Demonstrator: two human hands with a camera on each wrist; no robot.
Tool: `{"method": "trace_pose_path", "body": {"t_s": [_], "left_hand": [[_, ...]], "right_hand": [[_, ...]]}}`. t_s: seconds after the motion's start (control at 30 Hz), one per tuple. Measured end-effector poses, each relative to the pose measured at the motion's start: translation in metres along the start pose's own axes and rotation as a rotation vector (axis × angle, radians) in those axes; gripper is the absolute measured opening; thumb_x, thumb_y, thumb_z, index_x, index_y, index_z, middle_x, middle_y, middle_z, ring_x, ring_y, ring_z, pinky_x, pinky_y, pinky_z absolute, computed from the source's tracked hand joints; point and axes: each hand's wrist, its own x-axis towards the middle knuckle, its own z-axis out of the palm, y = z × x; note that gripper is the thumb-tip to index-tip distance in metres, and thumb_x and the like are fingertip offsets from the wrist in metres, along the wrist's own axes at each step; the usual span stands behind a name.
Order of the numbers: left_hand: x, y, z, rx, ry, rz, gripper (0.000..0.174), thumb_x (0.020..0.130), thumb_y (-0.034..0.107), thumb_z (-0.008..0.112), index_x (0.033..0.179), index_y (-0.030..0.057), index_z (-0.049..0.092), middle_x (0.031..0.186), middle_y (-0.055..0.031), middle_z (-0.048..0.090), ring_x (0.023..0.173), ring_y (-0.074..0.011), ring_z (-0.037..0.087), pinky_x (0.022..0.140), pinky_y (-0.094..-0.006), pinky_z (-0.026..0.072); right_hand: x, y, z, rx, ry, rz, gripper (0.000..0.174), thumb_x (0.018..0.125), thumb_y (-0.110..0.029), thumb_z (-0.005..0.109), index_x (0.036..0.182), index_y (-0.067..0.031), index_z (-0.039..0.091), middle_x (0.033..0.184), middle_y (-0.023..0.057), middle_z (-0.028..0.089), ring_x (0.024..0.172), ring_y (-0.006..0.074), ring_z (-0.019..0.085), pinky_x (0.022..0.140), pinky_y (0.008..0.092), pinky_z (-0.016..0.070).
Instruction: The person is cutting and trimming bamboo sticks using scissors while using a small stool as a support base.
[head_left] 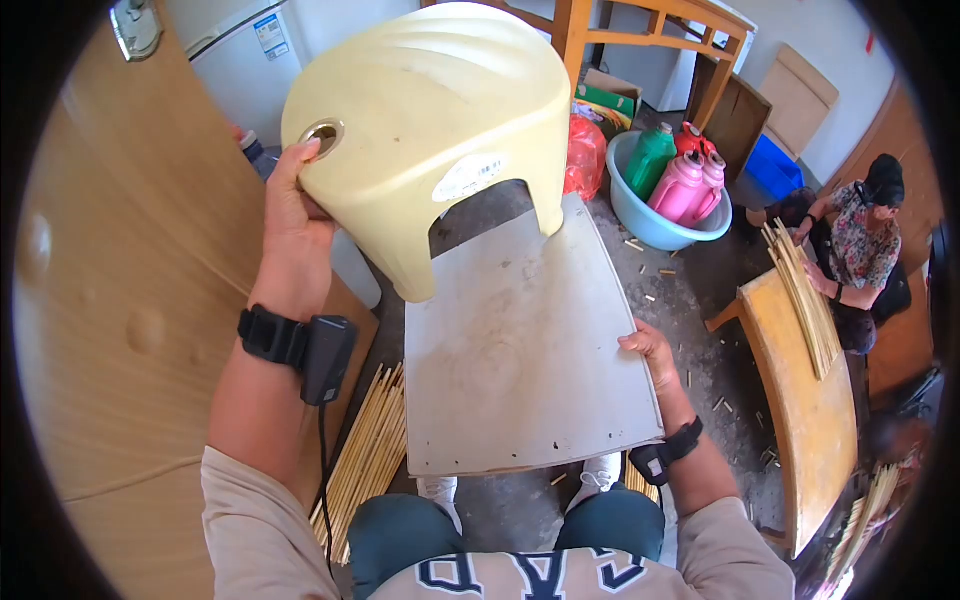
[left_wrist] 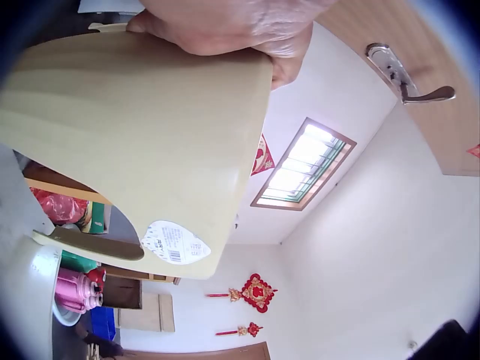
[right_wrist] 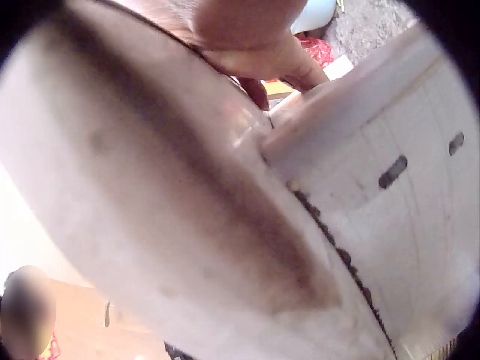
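Observation:
A pale yellow plastic stool (head_left: 430, 120) is lifted and tilted above a grey board-like seat (head_left: 520, 350). My left hand (head_left: 295, 215) grips the stool at its top edge, thumb by the round hole. In the left wrist view the stool's side (left_wrist: 142, 150) with a white label fills the left, my fingers (left_wrist: 225, 22) curled over its rim. My right hand (head_left: 652, 350) holds the right edge of the grey seat. The right wrist view shows that hand's fingers (right_wrist: 255, 37) curled on the grey seat's edge (right_wrist: 187, 202), seen from below.
Bundles of bamboo sticks (head_left: 370, 460) lie on the floor by my knees. A wooden door (head_left: 110, 300) stands at left. A blue basin (head_left: 650, 215) with green and pink flasks sits ahead. Another person (head_left: 860, 230) sits at right by a wooden table (head_left: 810, 400) with sticks.

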Motion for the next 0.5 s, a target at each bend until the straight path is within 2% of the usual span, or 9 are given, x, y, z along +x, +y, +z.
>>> {"method": "trace_pose_path", "body": {"t_s": [0.13, 0.2, 0.27, 0.5], "left_hand": [[-0.01, -0.012, -0.001, 0.011, -0.033, 0.004, 0.043, 0.075, 0.024, 0.059, 0.113, 0.0038, 0.054, 0.107, -0.0109, 0.062, 0.097, -0.0246, 0.059, 0.085, -0.0387, 0.0474], [-0.014, -0.018, -0.002, 0.027, -0.044, -0.001, 0.042, 0.076, 0.022, 0.059, 0.113, 0.0028, 0.054, 0.106, -0.0112, 0.061, 0.098, -0.0246, 0.059, 0.085, -0.038, 0.0474], [-0.019, -0.026, 0.0, 0.004, -0.012, -0.006, 0.041, 0.074, 0.022, 0.06, 0.109, 0.0028, 0.055, 0.098, -0.0103, 0.064, 0.09, -0.0231, 0.062, 0.08, -0.0364, 0.0493], [-0.036, -0.045, 0.007, -0.007, -0.05, -0.02, 0.036, 0.075, 0.018, 0.059, 0.106, 0.0006, 0.056, 0.1, -0.0129, 0.063, 0.089, -0.0245, 0.062, 0.082, -0.0361, 0.0497]], "right_hand": [[0.003, 0.04, -0.032, 0.044, 0.014, -0.026, 0.054, 0.063, -0.016, 0.061, 0.112, 0.0058, 0.052, 0.094, 0.0145, 0.062, 0.077, 0.0218, 0.062, 0.071, 0.0311, 0.051], [0.001, 0.045, -0.042, 0.061, 0.011, -0.024, 0.056, 0.063, -0.016, 0.061, 0.113, 0.006, 0.051, 0.095, 0.0146, 0.062, 0.078, 0.0222, 0.062, 0.072, 0.0316, 0.0511], [-0.003, 0.052, -0.057, 0.075, 0.016, -0.027, 0.058, 0.063, -0.017, 0.062, 0.115, 0.0061, 0.05, 0.096, 0.0148, 0.062, 0.078, 0.0227, 0.062, 0.073, 0.0322, 0.0511], [0.003, 0.072, -0.109, 0.099, 0.058, 0.028, 0.063, 0.065, -0.018, 0.064, 0.121, 0.003, 0.047, 0.102, 0.0144, 0.061, 0.087, 0.0241, 0.061, 0.078, 0.0341, 0.0502]]}}
